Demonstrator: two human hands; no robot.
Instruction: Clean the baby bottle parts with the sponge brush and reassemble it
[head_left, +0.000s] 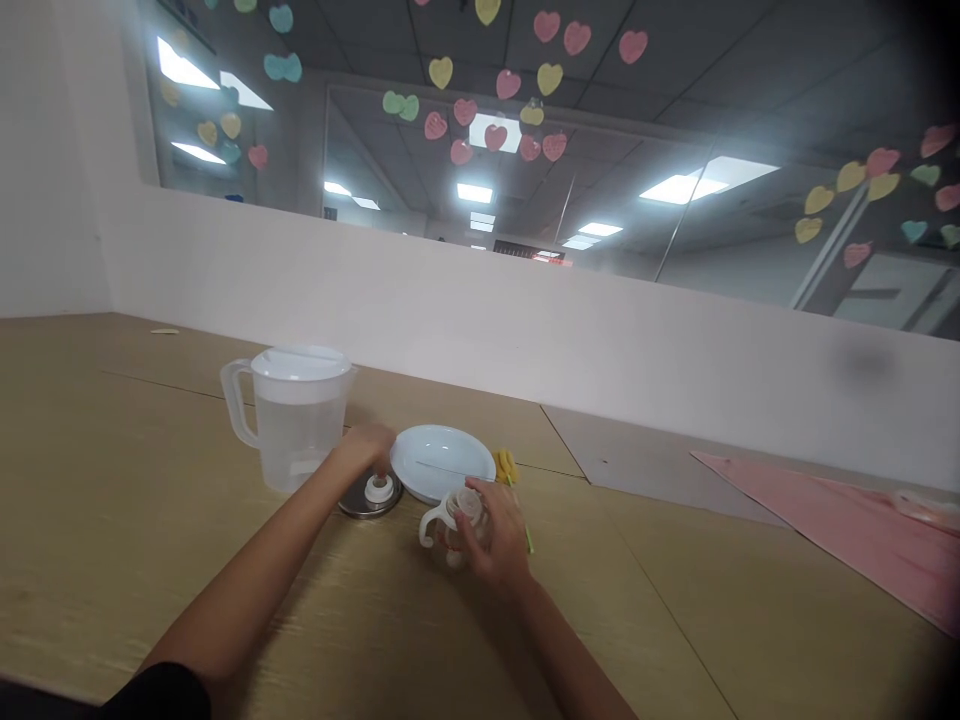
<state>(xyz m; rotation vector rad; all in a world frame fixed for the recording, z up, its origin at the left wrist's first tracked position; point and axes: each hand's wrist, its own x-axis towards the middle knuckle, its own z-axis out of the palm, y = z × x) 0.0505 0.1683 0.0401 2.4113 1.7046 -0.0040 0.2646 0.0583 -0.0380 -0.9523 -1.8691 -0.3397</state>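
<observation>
A clear bottle with white side handles (444, 528) stands on the wooden table, and my right hand (495, 540) is wrapped round its right side. My left hand (365, 447) reaches over a small metal dish (358, 506), with its fingers closed down on a white cap-like part (379, 489) that sits in the dish. Just behind the hands lies a white plate (442, 462). To the left stands a clear plastic pitcher (294, 418) with a white lid, holding water.
A yellow object (507, 465) lies at the plate's right edge, with a thin green stick (527, 538) beside my right hand. A pink sheet (847, 530) covers the table's right side. A low white wall (525, 320) runs behind the table.
</observation>
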